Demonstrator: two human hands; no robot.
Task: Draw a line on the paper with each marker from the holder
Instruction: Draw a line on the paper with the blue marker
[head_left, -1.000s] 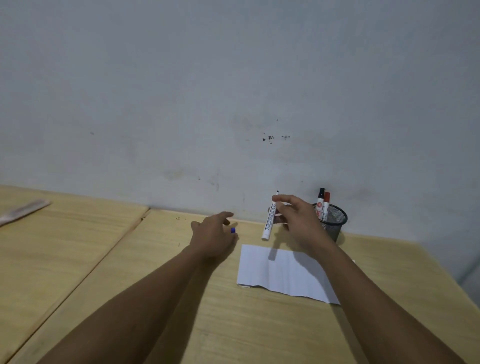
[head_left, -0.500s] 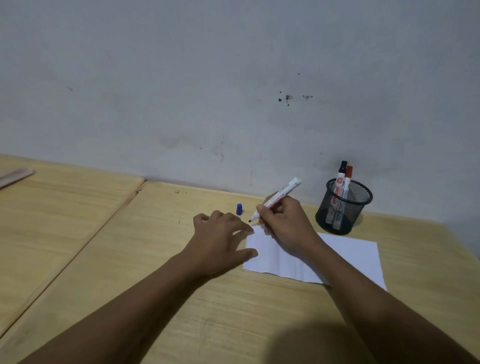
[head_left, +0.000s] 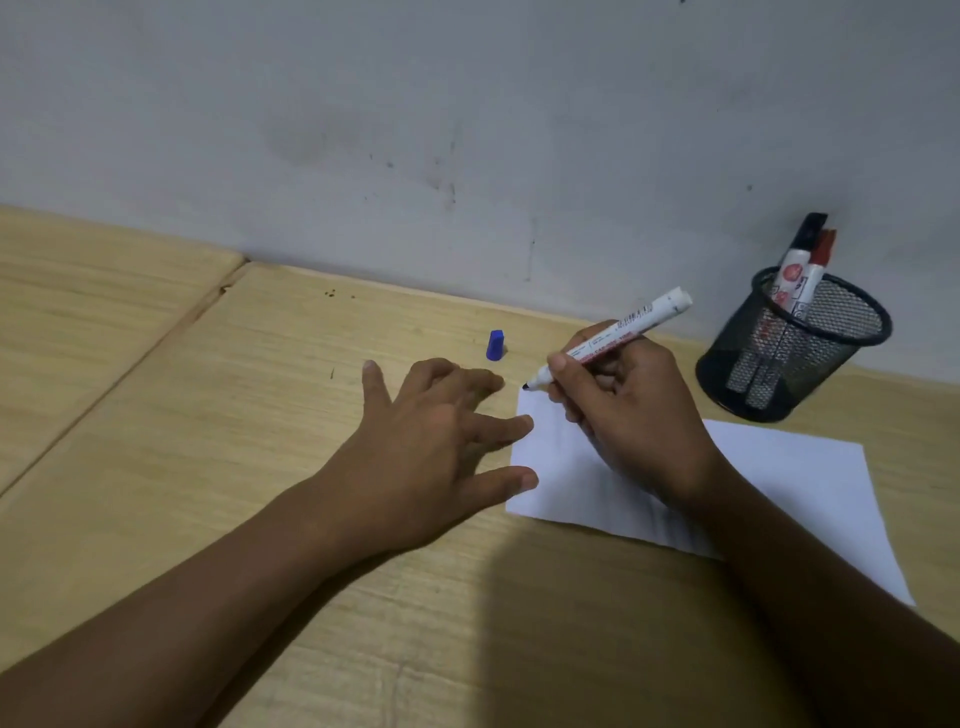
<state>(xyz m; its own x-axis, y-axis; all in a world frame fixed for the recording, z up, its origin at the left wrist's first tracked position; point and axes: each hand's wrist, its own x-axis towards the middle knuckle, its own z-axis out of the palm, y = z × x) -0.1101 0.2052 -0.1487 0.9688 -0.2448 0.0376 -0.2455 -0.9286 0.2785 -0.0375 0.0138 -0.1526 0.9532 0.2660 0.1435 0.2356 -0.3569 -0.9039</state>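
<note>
A white sheet of paper (head_left: 789, 483) lies on the wooden table (head_left: 208, 441). My right hand (head_left: 628, 410) grips an uncapped white marker (head_left: 634, 325) like a pen, its dark tip at the paper's far left corner. My left hand (head_left: 431, 441) lies flat with fingers spread, its fingertips touching the paper's left edge. The marker's blue cap (head_left: 495, 345) stands on the table just beyond my left hand. A black mesh holder (head_left: 800, 353) at the right holds a black-capped marker (head_left: 802, 239) and a red-capped marker (head_left: 823, 254).
A grey wall (head_left: 467, 130) rises directly behind the table. A seam (head_left: 130, 364) between two tabletops runs diagonally at the left. My own shadow falls across the table's near edge.
My right hand turned the marker from upright to tip-down and brought it to the paper's corner. My left hand left the blue cap on the table and settled at the paper's edge.
</note>
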